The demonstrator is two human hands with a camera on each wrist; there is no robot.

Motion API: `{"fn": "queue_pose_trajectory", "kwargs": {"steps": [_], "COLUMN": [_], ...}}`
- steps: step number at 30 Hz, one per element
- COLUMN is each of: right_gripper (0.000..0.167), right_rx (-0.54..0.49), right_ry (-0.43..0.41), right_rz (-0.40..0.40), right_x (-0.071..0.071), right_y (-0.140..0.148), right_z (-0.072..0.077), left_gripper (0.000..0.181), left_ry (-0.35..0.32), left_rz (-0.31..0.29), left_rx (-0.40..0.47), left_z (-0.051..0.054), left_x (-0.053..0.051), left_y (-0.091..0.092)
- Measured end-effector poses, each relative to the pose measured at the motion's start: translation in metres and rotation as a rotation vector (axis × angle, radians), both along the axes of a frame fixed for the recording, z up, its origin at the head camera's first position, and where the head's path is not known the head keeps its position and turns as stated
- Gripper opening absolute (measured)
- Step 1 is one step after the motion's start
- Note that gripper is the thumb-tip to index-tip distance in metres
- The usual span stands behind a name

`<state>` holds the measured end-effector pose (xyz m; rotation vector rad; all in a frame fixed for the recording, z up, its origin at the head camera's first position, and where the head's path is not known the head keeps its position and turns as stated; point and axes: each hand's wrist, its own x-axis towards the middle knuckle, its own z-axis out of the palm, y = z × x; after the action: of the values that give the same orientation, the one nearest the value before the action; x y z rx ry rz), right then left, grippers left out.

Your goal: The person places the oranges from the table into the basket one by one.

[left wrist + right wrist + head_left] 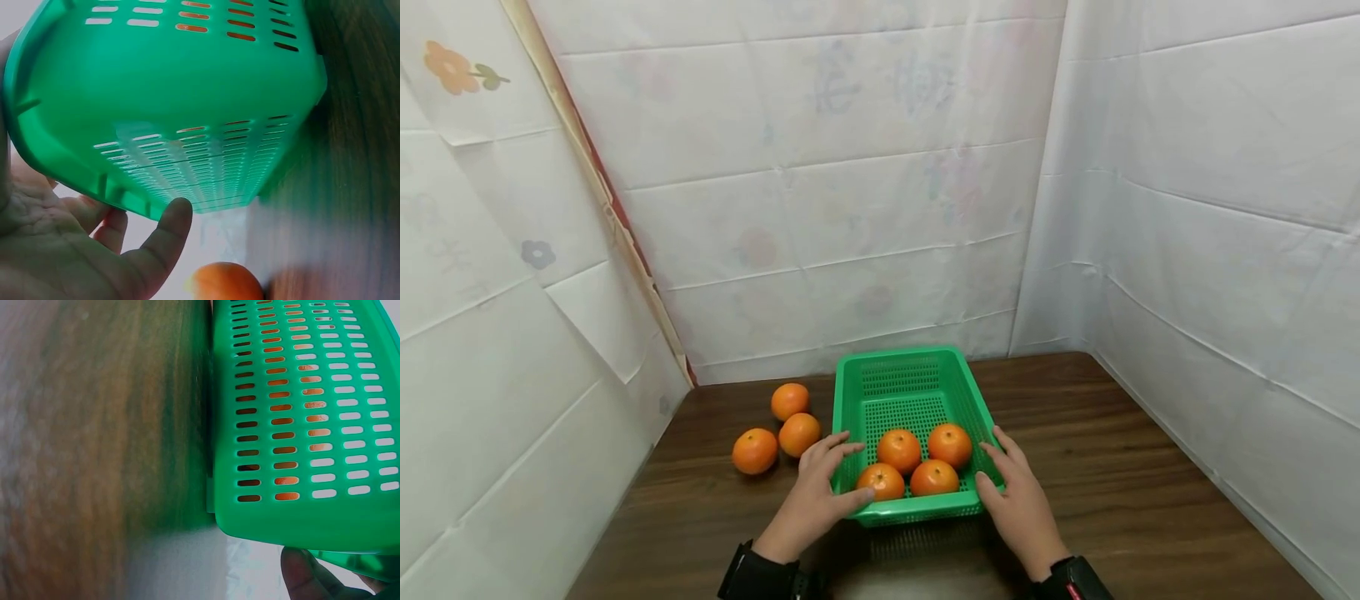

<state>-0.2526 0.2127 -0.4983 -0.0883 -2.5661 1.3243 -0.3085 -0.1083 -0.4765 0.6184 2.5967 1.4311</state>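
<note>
A green plastic basket (917,510) with slotted walls rests on the table, with several oranges (898,451) grouped in its near half. At the near left corner my left hand (820,493) holds the rim, thumb over the front edge and fingers over the left side. My right hand (1021,508) grips the right rim near the front, its thumb and fingertips reaching over the edge. The left wrist view shows the palm (56,250) beside the basket's outer wall (187,87). In the right wrist view, a fingertip (300,565) is by the basket's edge, with the other fingers mostly hidden.
Three more oranges (800,434) lie on the dark wooden table (1120,467), left of the basket. White sheets (850,192) hang behind the table and along both sides. The basket's far end is close to the back sheet.
</note>
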Motion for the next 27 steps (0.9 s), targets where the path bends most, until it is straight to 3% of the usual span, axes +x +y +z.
{"fn": "queue_pose_trajectory", "kwargs": {"steps": [4, 8, 11, 15, 19, 22, 27], "right_gripper": [0.050, 0.050, 0.050, 0.051, 0.051, 0.051, 0.051], "right_rx": [-0.001, -0.001, 0.002, 0.010, 0.018, 0.021, 0.038], "right_ry": [0.002, 0.009, 0.013, 0.016, 0.019, 0.023, 0.043], "right_rz": [0.003, 0.003, 0.001, -0.001, -0.001, -0.001, -0.003], "right_x": [0.000, 0.000, 0.000, 0.000, 0.000, 0.000, 0.001], "right_y": [0.000, 0.000, 0.000, 0.000, 0.001, 0.001, 0.001], "right_z": [-0.001, -0.001, -0.001, -0.001, -0.002, -0.003, -0.003], "left_gripper": [0.050, 0.043, 0.041, 0.036, 0.036, 0.036, 0.034], "left_ry": [0.013, -0.004, 0.035, 0.116, 0.109, 0.079, 0.059], "left_rz": [0.032, 0.084, 0.151, 0.312, 0.468, 0.525, 0.537], "left_rx": [0.050, 0.177, 0.260, 0.274, 0.273, 0.270, 0.238], "left_z": [-0.001, -0.004, -0.007, -0.011, -0.015, -0.019, -0.026], "left_x": [-0.003, -0.008, -0.012, -0.018, -0.023, -0.028, -0.038], "left_y": [-0.004, -0.011, -0.017, -0.025, -0.033, -0.038, -0.043]}}
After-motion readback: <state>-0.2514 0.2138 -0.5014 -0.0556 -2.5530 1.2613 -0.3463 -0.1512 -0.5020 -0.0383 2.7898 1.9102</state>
